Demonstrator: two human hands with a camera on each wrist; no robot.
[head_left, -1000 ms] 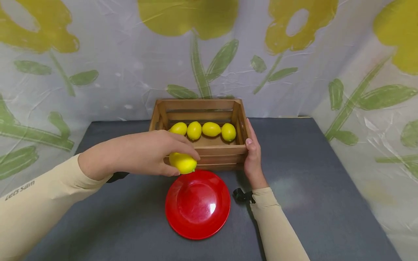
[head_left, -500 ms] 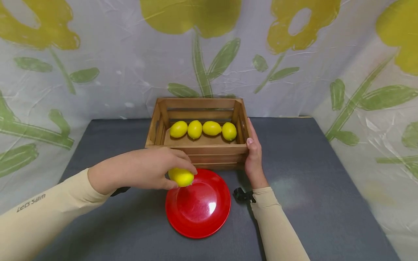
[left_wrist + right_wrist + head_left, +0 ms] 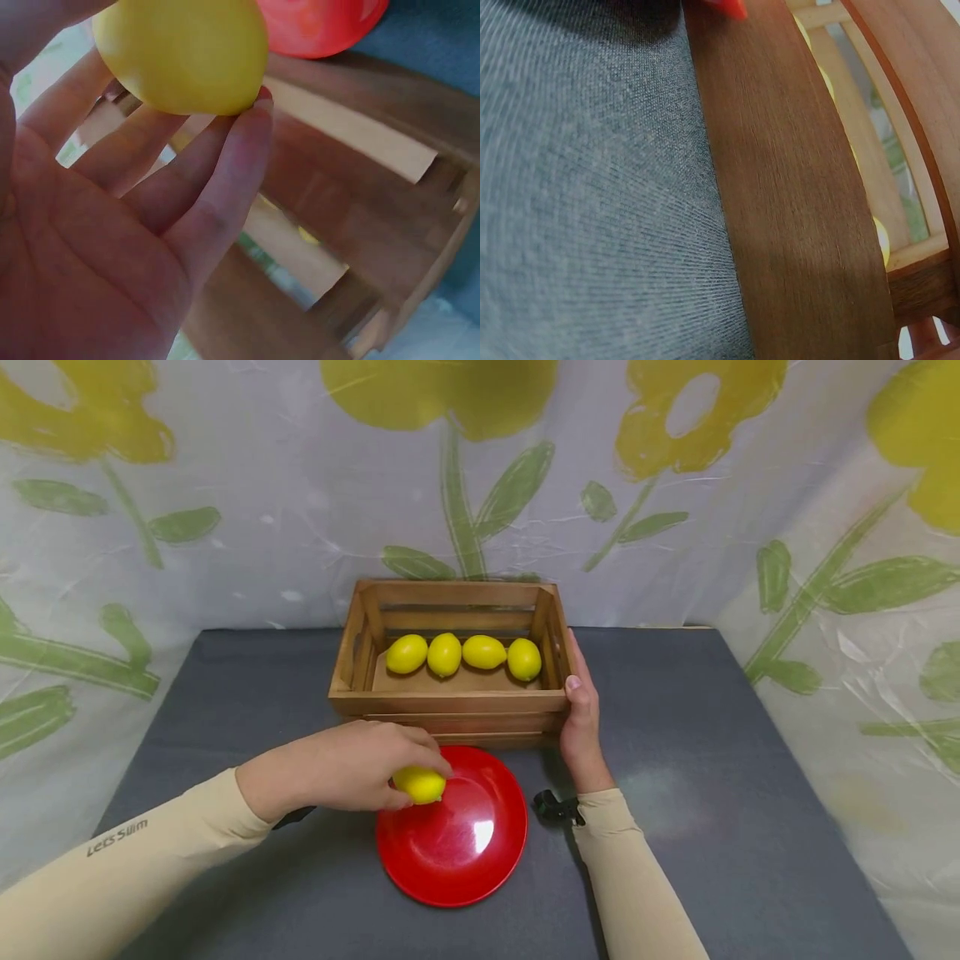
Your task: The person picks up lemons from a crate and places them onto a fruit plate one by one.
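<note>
My left hand [image 3: 360, 768] holds a yellow lemon [image 3: 420, 785] between thumb and fingertips, just over the upper left part of a red plate [image 3: 450, 877]. In the left wrist view, the fingers curl under this lemon [image 3: 187, 56]. Behind the plate stands a slatted wooden crate [image 3: 450, 703] with several lemons in a row, one of them a lemon [image 3: 523, 660] at the right end. My right hand [image 3: 582, 727] rests against the crate's right side, its fingers straight along it and the thumb at the front corner. In the right wrist view, the crate's front slat [image 3: 795, 195] hides most of the lemons.
The crate and plate stand on a dark grey table [image 3: 720, 827]. Behind and beside it hangs a pale cloth [image 3: 300, 527] printed with yellow flowers. A small black wrist camera [image 3: 553, 807] sits at the right wrist, near the plate's edge.
My left hand has carried the lemon from the crate's front edge down and toward me, over the plate. The right hand stays at the crate's side.
</note>
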